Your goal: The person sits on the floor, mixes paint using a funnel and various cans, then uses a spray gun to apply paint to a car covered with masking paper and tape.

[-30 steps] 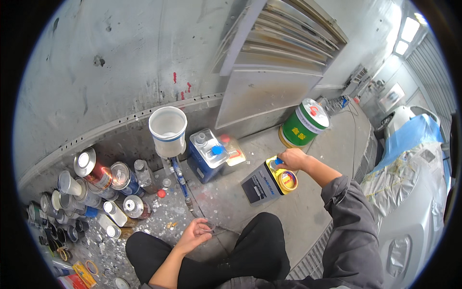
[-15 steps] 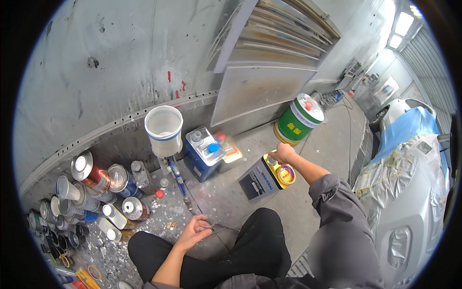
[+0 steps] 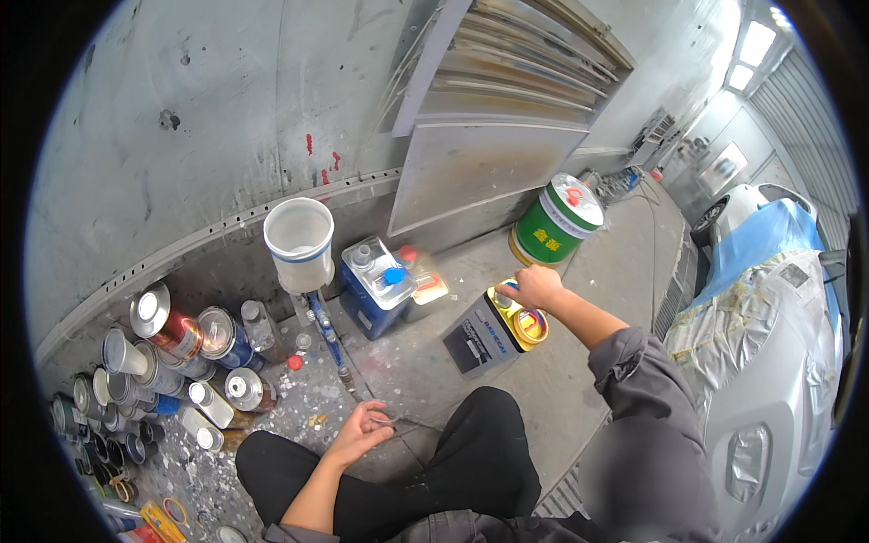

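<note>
A rectangular metal can with a dark label and a yellow top stands tilted on the floor in front of me, slightly right of centre. My right hand is closed at its top edge, its fingers partly hidden. Just below that hand, a round yellow piece with a red and white inside sits on the can's top. My left hand hovers over my lap, fingers curled. A thin, pale, curved thing shows at its fingertips; I cannot make out its kind.
A white plastic cup sits atop a blue spray gun. Beside it stand a blue can and a red-capped container. A green drum stands farther off. Several paint cans crowd the left; a partly covered car is right.
The view has shifted slightly, so most things sit a little farther left. Both hands keep nearly the same place; the right one stays at the can's top.
</note>
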Motion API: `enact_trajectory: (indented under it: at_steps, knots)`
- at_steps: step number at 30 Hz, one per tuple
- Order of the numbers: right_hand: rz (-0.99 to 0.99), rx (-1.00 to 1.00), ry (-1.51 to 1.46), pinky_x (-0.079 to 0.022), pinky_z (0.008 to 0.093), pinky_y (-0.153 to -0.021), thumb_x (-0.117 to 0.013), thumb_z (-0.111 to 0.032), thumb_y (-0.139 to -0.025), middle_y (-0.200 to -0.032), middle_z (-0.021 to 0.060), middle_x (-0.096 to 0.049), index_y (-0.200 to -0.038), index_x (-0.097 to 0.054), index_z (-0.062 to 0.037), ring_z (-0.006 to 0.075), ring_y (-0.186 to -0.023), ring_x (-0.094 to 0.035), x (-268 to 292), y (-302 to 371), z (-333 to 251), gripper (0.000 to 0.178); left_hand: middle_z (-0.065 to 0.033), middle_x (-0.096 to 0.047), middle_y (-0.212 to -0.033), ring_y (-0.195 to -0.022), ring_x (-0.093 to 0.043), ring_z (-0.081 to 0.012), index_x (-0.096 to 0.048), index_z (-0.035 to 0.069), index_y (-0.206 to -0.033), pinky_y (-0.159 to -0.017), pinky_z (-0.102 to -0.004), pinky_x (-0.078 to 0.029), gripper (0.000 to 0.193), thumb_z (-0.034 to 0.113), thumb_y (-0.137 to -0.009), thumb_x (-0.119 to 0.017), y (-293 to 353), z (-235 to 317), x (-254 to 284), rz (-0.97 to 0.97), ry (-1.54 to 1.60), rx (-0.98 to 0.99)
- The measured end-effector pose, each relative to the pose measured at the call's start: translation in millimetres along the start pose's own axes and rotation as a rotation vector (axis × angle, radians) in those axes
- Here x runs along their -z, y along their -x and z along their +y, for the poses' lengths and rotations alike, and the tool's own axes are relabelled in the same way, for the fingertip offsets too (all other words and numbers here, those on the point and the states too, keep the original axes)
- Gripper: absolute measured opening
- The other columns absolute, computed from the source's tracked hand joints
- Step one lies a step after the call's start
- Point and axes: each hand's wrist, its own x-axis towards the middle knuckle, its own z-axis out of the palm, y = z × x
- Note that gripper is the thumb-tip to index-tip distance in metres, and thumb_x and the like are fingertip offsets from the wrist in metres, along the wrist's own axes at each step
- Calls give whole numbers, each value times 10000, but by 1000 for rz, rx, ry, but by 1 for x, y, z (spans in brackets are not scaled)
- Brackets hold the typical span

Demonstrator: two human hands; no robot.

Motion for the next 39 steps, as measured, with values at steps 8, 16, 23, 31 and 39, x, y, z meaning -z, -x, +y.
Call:
enact_trajectory:
  at_steps: [8,16,23,31,39]
  knots:
    - [10,-150,-307,-592,470,-859,-766,-390,-896,-998,224,-774,-1077,-760,11,382,-955,-749,-36,-18,15,440,-95,-599,-1245,-1048,-657,-142,-463,64,-1460,-889,-305,-541,621,102,-942,-805,-5,-4,0,-20,-9,-2]
    - [138,16,-254,-558,495,-942,-719,-311,-924,-1162,222,-732,-1334,-634,-62,414,-1098,-692,-36,17,41,487,-96,-599,-1244,-1059,-654,-144,-464,69,-1462,-897,-304,-540,628,119,-937,-808,-4,-3,3,-10,-5,19]
    - [423,-207,-311,-513,542,-1010,-667,-441,-984,-1273,204,-674,-1415,-586,-89,419,-1264,-602,-119,33,28,562,-93,-601,-1244,-1069,-646,-141,-461,74,-1468,-910,-302,-531,638,133,-937,-810,-8,-6,2,-17,-6,46]
    - [213,-420,-481,-480,556,-1098,-715,-705,-835,-1458,232,-570,-1616,-373,-137,441,-1364,-546,-97,38,-11,1024,-86,-596,-1238,-1041,-631,-127,-466,75,-1468,-908,-297,-525,643,139,-931,-815,-1,-8,5,9,-28,61]
    - [309,-337,-578,-484,560,-1070,-576,-545,-1002,-1408,249,-604,-1473,-487,-73,464,-1279,-597,-130,34,22,672,-98,-600,-1239,-1080,-648,-147,-466,73,-1469,-918,-302,-528,645,139,-929,-814,-5,-9,-1,-1,-31,70]
